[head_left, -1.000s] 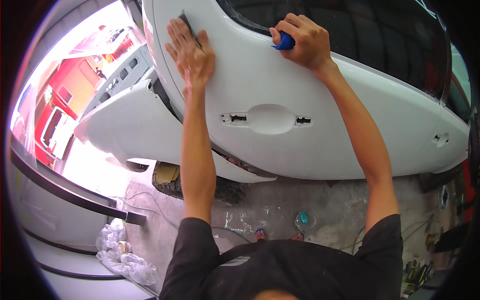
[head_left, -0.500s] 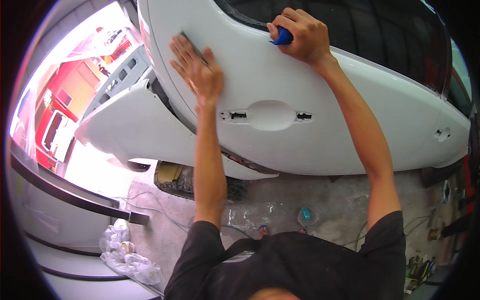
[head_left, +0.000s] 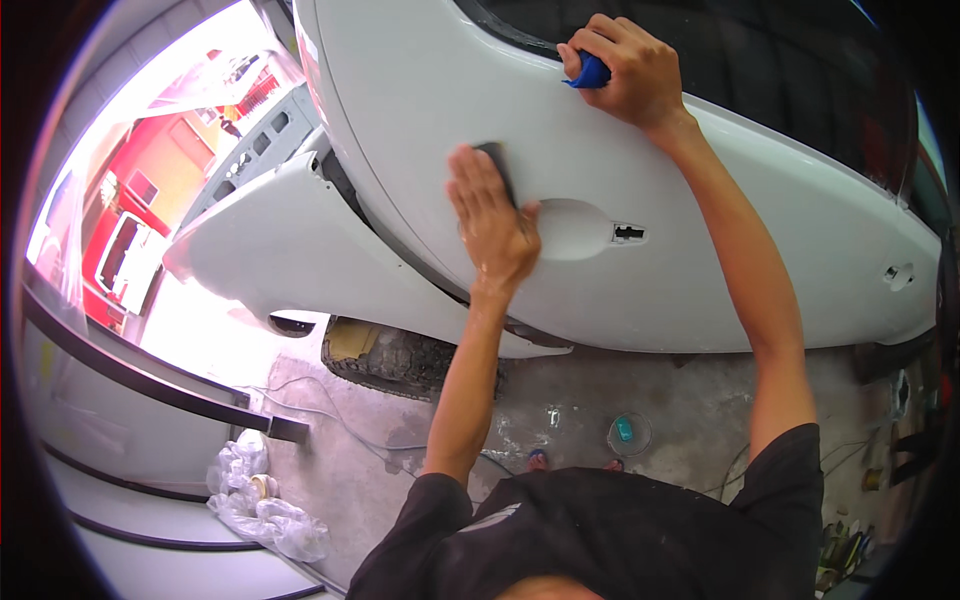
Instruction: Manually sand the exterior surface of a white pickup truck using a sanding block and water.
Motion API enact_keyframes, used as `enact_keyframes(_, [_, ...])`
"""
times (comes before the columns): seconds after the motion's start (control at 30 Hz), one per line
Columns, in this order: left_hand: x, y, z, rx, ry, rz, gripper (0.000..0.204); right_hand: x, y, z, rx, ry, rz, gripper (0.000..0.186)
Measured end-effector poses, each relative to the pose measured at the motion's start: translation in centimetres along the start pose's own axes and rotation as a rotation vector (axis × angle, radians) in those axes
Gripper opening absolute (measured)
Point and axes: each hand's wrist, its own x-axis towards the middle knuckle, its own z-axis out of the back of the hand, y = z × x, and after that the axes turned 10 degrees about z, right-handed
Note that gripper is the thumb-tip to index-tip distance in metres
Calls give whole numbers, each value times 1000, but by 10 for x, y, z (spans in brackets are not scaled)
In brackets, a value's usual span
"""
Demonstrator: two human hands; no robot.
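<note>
On the white car door, my left hand presses a dark flat pad with outstretched fingers held close, just beside the recessed handle cup, whose left end it covers. Higher up, my right hand is closed round a blue flexible piece at the lower edge of the dark window. Whether that hand also rests on the door is hard to tell.
A loose white fender panel sits left of the door, above a tire. A bucket with a teal block, hoses and plastic sheeting lie on the floor. A dark rail juts in at lower left.
My left hand and the pad have swept right and down across the door toward the handle cup. My right hand keeps hold of the blue piece, with little movement. The view has shifted slightly.
</note>
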Motion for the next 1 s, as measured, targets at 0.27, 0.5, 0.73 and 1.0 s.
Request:
enact_keyframes(0.27, [42, 25, 16, -42, -42, 68, 75, 16, 12, 7, 135, -4, -34, 16])
enact_keyframes(0.5, [1, -16, -5, 152, 134, -125, 77, 12, 6, 8, 112, -16, -12, 16])
enact_keyframes(0.73, [-24, -51, -12, -26, 48, -52, 73, 15, 11, 9, 119, -17, -14, 16])
enact_keyframes(1.0, [66, -48, -4, 197, 95, -206, 79, 15, 12, 9, 120, -23, -25, 16])
